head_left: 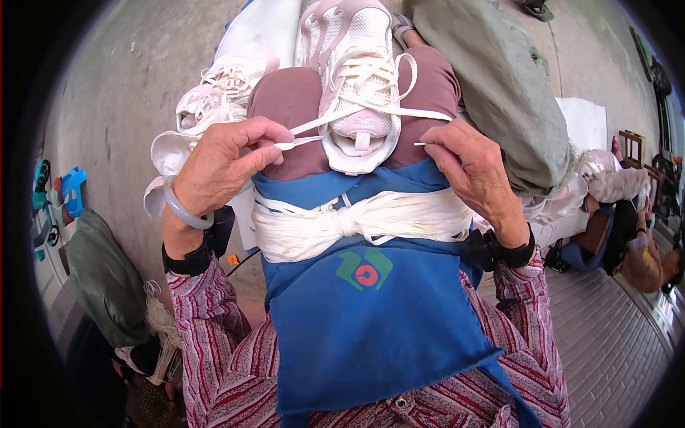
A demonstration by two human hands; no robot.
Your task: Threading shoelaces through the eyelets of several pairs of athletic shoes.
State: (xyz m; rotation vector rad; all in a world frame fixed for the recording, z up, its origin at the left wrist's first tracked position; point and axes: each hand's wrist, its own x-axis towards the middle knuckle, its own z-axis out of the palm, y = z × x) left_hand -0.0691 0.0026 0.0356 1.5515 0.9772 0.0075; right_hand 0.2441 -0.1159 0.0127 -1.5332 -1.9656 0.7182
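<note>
A white and pale pink sneaker (pixel 362 100) rests between my knees, its heel opening toward me. Cream shoelaces (pixel 421 113) run through its upper eyelets and stretch out to both sides. My left hand (pixel 225 146) pinches lace between thumb and forefinger, left of the shoe collar. On the other side my right hand (pixel 471 153) is closed on a lace, with a short white tip poking out from its fingers. A thick bundle of loose cream laces (pixel 349 222), knotted in the middle, lies across my lap on a blue apron (pixel 371 335).
More white and pink sneakers (pixel 214 100) are piled at my left. A grey-green sack (pixel 492 85) lies close at the right, with more shoes (pixel 564 203) below it. Another person (pixel 642 264) sits at far right. A dark green sack (pixel 103 271) stands at lower left.
</note>
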